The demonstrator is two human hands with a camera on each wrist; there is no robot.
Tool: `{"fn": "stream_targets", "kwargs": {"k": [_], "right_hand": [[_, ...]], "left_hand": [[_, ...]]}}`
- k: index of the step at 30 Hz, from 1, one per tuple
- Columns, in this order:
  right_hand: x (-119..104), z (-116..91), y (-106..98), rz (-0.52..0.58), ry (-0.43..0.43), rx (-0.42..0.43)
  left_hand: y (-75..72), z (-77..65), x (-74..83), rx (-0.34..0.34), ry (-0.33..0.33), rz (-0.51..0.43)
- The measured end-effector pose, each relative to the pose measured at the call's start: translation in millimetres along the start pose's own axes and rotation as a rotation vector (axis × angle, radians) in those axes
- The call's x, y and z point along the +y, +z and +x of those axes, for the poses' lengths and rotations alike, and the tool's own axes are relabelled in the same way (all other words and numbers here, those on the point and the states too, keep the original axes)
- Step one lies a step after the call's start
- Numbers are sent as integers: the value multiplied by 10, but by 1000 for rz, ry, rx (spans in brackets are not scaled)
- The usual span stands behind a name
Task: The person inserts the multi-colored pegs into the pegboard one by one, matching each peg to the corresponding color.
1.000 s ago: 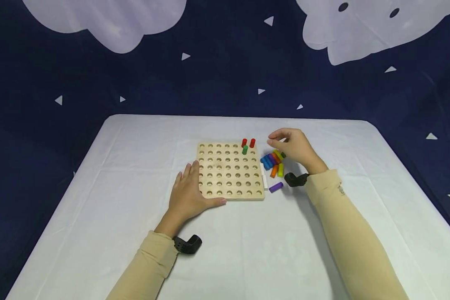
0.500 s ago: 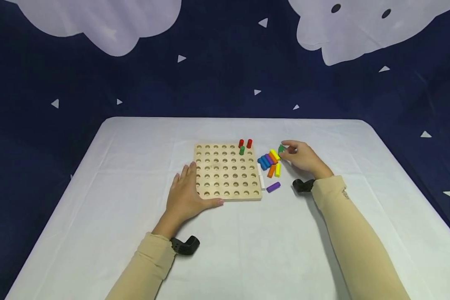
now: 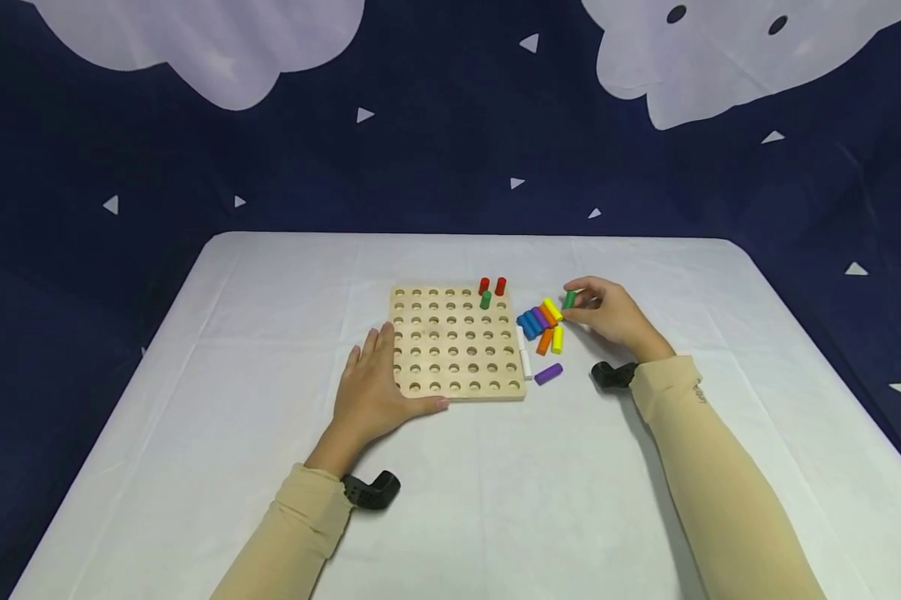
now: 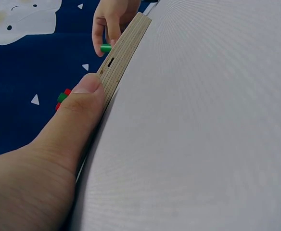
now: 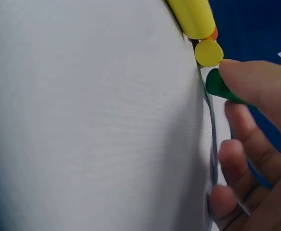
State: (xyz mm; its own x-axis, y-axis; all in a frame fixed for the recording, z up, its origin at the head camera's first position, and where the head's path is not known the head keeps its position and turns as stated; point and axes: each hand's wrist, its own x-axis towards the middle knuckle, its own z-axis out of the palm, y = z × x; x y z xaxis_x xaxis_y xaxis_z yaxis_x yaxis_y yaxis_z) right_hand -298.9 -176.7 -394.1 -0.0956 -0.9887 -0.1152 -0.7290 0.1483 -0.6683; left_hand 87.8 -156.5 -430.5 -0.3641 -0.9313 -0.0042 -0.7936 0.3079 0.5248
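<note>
Centrally on the white table (image 3: 195,433) lay a wooden pegboard (image 3: 453,342) with rows of round holes. The left hand (image 3: 371,392) rested flat against the board's near left corner, fingers straight and relaxed, the thumb pressed along the near edge; the left wrist view showed that thumb (image 4: 80,103) touching the board's plywood edge (image 4: 121,50). The right hand (image 3: 608,315) was to the right of the board, its thumb and fingertips pinching a green peg (image 3: 569,299) just beside the far end of a pile of loose pegs (image 3: 540,321). In the right wrist view the green peg (image 5: 220,86) was gripped under a fingertip (image 5: 256,79), close to the round end of a yellow peg (image 5: 209,53).

Two red pegs (image 3: 493,286) stood upright in the far right holes of the board, with another green peg (image 3: 485,300) standing just in front of them. The pile held blue, purple, orange and yellow pegs lying on their sides. A white peg (image 3: 526,362) lay along the board's right edge, and a purple peg (image 3: 548,373) lay apart, nearer the person. Black wrist mounts (image 3: 371,490) showed at both beige sleeves.
</note>
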Motion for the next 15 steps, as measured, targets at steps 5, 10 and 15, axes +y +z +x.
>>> {"fn": "stream_targets", "kwargs": {"k": [5, 10, 15], "right_hand": [[-11, 7, 24, 29, -30, 38], [-90, 13, 44, 54, -10, 65], [-260, 50, 100, 76, -1, 49]], "left_hand": [[-4, -5, -4, -3, -4, 2], [-6, -6, 1, -2, -3, -6], [-7, -4, 5, 0, -3, -11]]}}
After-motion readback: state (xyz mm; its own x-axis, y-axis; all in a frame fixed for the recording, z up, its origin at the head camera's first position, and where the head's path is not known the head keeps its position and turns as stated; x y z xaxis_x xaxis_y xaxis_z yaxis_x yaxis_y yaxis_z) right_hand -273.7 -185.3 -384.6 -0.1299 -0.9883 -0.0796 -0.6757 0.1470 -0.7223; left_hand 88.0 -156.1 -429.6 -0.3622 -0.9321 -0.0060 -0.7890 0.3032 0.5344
